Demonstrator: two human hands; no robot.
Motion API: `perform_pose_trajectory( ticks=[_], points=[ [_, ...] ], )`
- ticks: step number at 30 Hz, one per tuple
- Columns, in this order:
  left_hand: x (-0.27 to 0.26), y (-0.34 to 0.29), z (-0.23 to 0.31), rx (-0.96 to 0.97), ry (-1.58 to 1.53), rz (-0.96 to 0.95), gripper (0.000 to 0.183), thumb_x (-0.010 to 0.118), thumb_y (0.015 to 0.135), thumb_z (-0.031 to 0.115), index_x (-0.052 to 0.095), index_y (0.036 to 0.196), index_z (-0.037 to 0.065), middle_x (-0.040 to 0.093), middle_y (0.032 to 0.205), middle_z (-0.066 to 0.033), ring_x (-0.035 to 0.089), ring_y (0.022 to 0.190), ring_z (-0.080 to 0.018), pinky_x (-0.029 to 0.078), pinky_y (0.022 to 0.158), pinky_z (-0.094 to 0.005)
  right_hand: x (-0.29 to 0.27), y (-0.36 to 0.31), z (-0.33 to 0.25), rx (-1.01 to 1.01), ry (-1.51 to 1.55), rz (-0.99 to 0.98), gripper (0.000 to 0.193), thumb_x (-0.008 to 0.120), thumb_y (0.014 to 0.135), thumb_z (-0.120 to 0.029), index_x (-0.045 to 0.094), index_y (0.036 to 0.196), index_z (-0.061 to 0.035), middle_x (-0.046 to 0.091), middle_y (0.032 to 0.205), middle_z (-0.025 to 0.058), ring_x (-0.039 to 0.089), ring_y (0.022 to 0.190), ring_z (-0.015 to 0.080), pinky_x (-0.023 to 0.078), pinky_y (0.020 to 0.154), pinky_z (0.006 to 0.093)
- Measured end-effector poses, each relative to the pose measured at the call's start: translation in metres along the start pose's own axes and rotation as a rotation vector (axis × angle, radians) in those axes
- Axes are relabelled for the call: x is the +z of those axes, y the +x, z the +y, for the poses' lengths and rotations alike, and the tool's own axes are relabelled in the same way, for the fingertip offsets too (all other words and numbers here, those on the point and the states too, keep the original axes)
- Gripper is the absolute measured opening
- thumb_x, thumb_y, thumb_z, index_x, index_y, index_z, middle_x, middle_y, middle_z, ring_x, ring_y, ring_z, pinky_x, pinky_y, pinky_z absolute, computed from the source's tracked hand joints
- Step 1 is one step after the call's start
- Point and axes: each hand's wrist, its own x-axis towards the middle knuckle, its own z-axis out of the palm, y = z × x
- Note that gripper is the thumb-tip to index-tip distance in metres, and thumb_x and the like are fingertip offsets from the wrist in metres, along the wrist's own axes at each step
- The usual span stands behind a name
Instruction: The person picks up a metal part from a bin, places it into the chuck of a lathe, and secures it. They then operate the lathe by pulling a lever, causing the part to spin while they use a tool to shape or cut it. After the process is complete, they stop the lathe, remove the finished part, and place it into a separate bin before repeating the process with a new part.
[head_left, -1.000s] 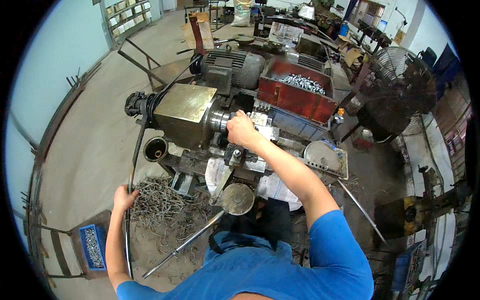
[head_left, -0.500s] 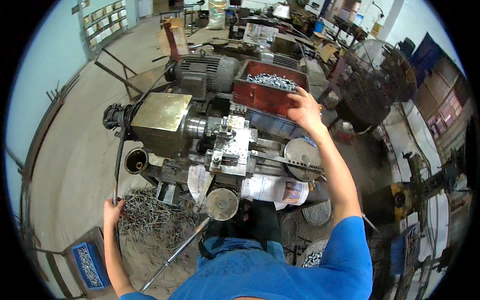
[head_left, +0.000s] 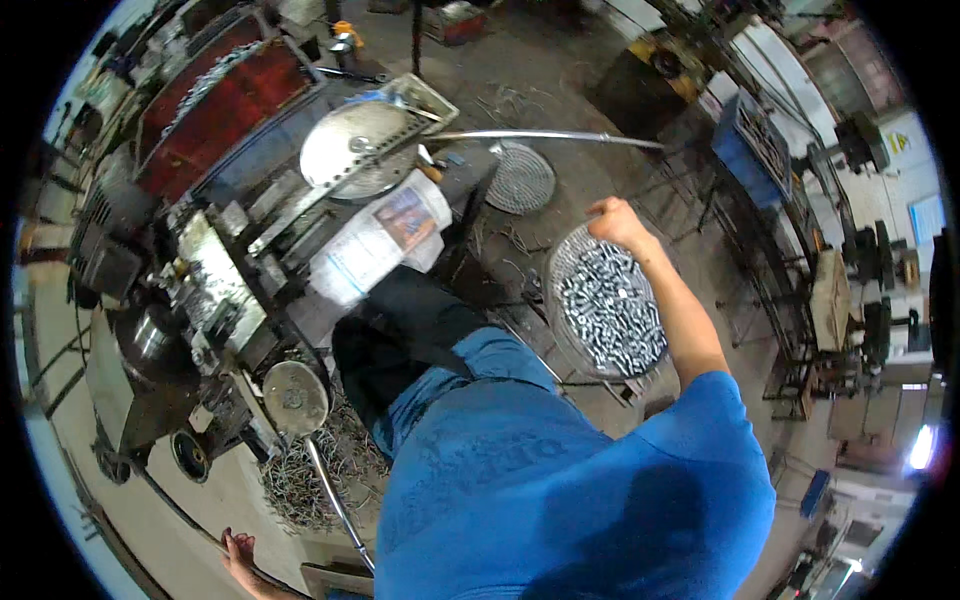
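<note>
My right hand (head_left: 620,224) hangs over the far edge of a round basket (head_left: 557,270) on my right. Its fingers are curled together, and whatever they may hold is hidden. Many short shiny metal pieces (head_left: 612,308) fill the basket. At the lower left, my left hand (head_left: 238,552) is wrapped round a long dark rod (head_left: 178,508) that runs to the machine. The machine's metal tool slide (head_left: 215,270) lies at the left, with a flat round disc (head_left: 297,398) on its near side.
A red bin (head_left: 235,110) of small metal parts stands far left, near a large round plate (head_left: 360,145). Newspaper (head_left: 375,240) covers part of the machine's edge. Metal shavings (head_left: 310,480) heap on the floor. A blue crate (head_left: 750,150) stands far right, and a perforated round lid-like piece (head_left: 520,178) lies ahead.
My view has turned right. My right hand has moved from the red bin to the round basket, its fingers now curled in. My left hand stays on the rod.
</note>
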Motion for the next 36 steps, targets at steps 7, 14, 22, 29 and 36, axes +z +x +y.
perform_pose_trajectory(
  ticks=[7,14,22,29,36],
  points=[
    [0.024,-0.010,0.017,-0.037,0.015,-0.002,0.039,0.064,0.088,0.032,0.058,0.117,0.006,0.063,0.080,-0.0060,0.060,0.068,-0.0172,0.051,0.072,-0.0315,0.073,-0.079,0.046,0.025,-0.238,-0.236,0.023,0.059,0.063,-0.019,0.070,0.077,-0.0048,0.065,0.103,0.0180,0.063,0.095,0.0312,0.050,0.086,0.0389],
    [0.014,-0.004,0.006,-0.040,0.008,0.069,0.040,0.066,0.087,0.032,0.058,0.114,0.004,0.063,0.074,-0.0070,0.060,0.066,-0.0170,0.053,0.068,-0.0327,0.086,-0.058,0.048,-0.080,-0.432,-0.219,0.031,0.067,0.059,-0.022,0.070,0.085,-0.0049,0.062,0.110,0.0161,0.060,0.103,0.0295,0.048,0.090,0.0352],
    [0.008,0.015,-0.013,-0.024,-0.181,0.102,0.029,0.069,0.085,0.027,0.061,0.100,0.004,0.060,0.067,-0.0072,0.059,0.061,-0.0182,0.051,0.056,-0.0342,0.100,-0.029,0.047,-0.109,-0.600,-0.542,0.029,0.058,0.072,-0.023,0.070,0.092,-0.0063,0.067,0.102,0.0163,0.061,0.101,0.0306,0.048,0.088,0.0395],
    [0.029,0.004,0.003,-0.042,-0.029,0.264,0.030,0.071,0.081,0.028,0.060,0.098,0.005,0.062,0.067,-0.0110,0.060,0.061,-0.0219,0.051,0.057,-0.0365,0.091,-0.037,0.040,-0.238,-0.759,-0.521,0.031,0.062,0.072,-0.031,0.072,0.095,-0.0120,0.064,0.110,0.0124,0.052,0.114,0.0274,0.039,0.095,0.0411],
    [0.090,-0.068,0.085,0.270,1.537,0.443,0.048,0.070,0.077,0.026,0.057,0.119,0.006,0.064,0.100,-0.0165,0.059,0.094,-0.0365,0.049,0.080,-0.0411,0.044,-0.031,-0.029,-0.149,-0.158,-0.186,0.040,0.071,0.058,-0.027,0.073,0.094,-0.0093,0.066,0.102,0.0145,0.058,0.102,0.0315,0.046,0.090,0.0383]
  ],
)
